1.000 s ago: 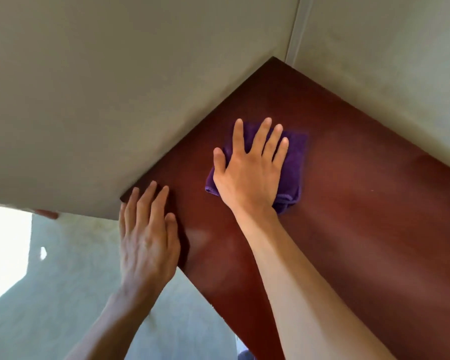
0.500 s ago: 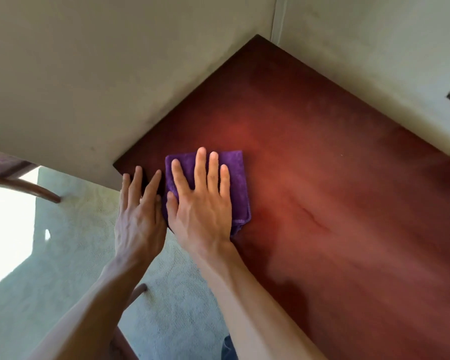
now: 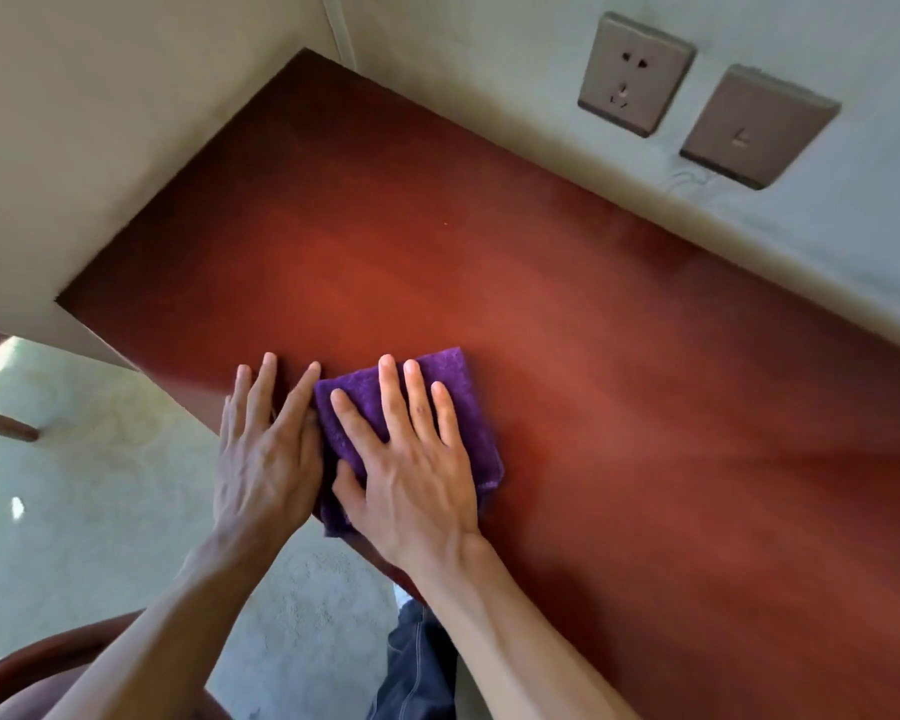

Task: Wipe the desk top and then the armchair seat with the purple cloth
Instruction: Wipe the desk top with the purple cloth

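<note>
Reddish-brown desk top, purple cloth at its near edge.
Folded and plush, it lies under the flat, spread right hand; left hand rests flat at nine o'clock, touching it.

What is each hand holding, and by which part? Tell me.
Nothing is gripped. The right hand presses flat on top of the cloth; the left hand rests flat on the desk beside it.
</note>
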Demonstrator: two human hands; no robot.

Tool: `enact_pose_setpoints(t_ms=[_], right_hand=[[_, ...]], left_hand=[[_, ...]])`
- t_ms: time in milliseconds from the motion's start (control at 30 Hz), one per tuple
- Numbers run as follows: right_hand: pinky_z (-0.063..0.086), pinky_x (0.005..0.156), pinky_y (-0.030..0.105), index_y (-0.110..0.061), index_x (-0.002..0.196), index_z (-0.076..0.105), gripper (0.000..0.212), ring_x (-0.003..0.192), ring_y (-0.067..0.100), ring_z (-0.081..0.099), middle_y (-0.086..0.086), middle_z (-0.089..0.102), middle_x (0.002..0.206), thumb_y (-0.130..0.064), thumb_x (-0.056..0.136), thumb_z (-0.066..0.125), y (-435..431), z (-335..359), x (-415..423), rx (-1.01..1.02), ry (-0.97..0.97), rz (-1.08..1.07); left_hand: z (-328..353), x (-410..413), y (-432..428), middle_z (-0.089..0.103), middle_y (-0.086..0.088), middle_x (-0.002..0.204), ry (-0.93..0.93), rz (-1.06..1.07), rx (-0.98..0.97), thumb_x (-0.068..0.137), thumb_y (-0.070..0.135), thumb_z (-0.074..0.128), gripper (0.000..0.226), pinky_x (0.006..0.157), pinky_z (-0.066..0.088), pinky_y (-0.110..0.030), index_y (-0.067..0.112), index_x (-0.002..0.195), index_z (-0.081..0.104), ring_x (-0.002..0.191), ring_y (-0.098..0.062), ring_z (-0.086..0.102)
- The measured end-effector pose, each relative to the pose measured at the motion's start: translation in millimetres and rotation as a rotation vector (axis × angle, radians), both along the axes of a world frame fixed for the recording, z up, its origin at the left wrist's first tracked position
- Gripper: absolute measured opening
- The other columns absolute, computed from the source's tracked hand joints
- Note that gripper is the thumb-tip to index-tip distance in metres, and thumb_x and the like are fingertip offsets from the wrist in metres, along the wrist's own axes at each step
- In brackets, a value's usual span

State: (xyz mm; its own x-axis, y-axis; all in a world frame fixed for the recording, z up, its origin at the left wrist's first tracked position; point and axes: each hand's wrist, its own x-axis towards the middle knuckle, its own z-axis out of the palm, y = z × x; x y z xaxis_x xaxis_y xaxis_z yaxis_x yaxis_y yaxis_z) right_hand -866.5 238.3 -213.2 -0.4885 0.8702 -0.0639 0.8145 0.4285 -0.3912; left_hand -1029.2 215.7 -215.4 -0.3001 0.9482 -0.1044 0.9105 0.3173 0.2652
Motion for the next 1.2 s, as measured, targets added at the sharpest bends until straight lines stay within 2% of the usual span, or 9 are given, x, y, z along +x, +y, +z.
enact_pose_setpoints(t_ms=[133,300,433,700,867,1033,1200], right_hand=[[0.012,0.126,0.053,-0.037,0.156,0.034,0.068,0.158,0.032,0.009,0.014,0.013,0.170,-0.048,0.090,0.048,-30,-3,95,0.015,-0.021,-0.110],[0.019,0.124,0.055,-0.039,0.158,0.029,0.070,0.157,0.032,0.013,0.013,0.015,0.170,-0.050,0.092,0.049,-76,-9,223,0.063,-0.105,-0.281],[0.020,0.123,0.056,-0.037,0.157,0.032,0.073,0.157,0.034,0.016,0.014,0.018,0.169,-0.050,0.089,0.051,-88,-9,263,0.055,-0.174,-0.511],[0.011,0.124,0.060,-0.027,0.160,0.028,0.065,0.155,0.044,0.012,0.025,0.017,0.167,-0.048,0.100,0.039,-52,-8,187,0.001,-0.226,-0.966],[0.009,0.122,0.064,-0.020,0.161,0.025,0.066,0.154,0.049,0.010,0.032,0.014,0.165,-0.050,0.103,0.036,-15,-11,138,-0.015,-0.221,-1.173],[0.008,0.122,0.065,-0.019,0.161,0.024,0.067,0.153,0.050,0.008,0.034,0.012,0.164,-0.052,0.103,0.035,38,-11,60,0.014,-0.194,-1.107],[0.007,0.122,0.064,-0.019,0.160,0.024,0.070,0.154,0.049,0.007,0.034,0.012,0.164,-0.054,0.102,0.037,95,-13,-35,0.062,-0.181,-0.942]], left_hand=[[-3,36,5,0.015,-0.016,0.169,-0.017,0.118,-0.004,0.101,0.042,0.029,0.058,0.123,0.008,-0.057,0.034,0.158,0.033,0.156,-0.038,0.009],[2,42,7,0.018,-0.015,0.168,0.011,0.160,-0.023,0.099,0.044,0.029,0.058,0.124,0.008,-0.056,0.038,0.156,0.035,0.155,-0.038,0.012],[7,57,16,0.020,-0.016,0.167,0.021,0.211,-0.014,0.095,0.044,0.031,0.059,0.125,0.010,-0.054,0.035,0.153,0.038,0.154,-0.039,0.014],[5,68,14,0.019,-0.018,0.168,0.012,0.236,-0.002,0.105,0.026,0.041,0.052,0.124,0.008,-0.057,0.029,0.157,0.037,0.155,-0.037,0.013],[2,68,12,0.019,-0.012,0.169,0.015,0.245,-0.014,0.106,0.031,0.040,0.051,0.125,0.008,-0.056,0.033,0.157,0.036,0.156,-0.032,0.011],[1,53,10,0.025,-0.009,0.166,0.040,0.191,-0.005,0.102,0.042,0.034,0.053,0.121,0.016,-0.051,0.039,0.154,0.039,0.154,-0.029,0.018],[0,13,23,0.044,-0.001,0.149,0.023,0.094,0.081,0.097,0.043,0.044,0.044,0.106,0.030,-0.045,0.043,0.139,0.056,0.133,-0.028,0.041]])
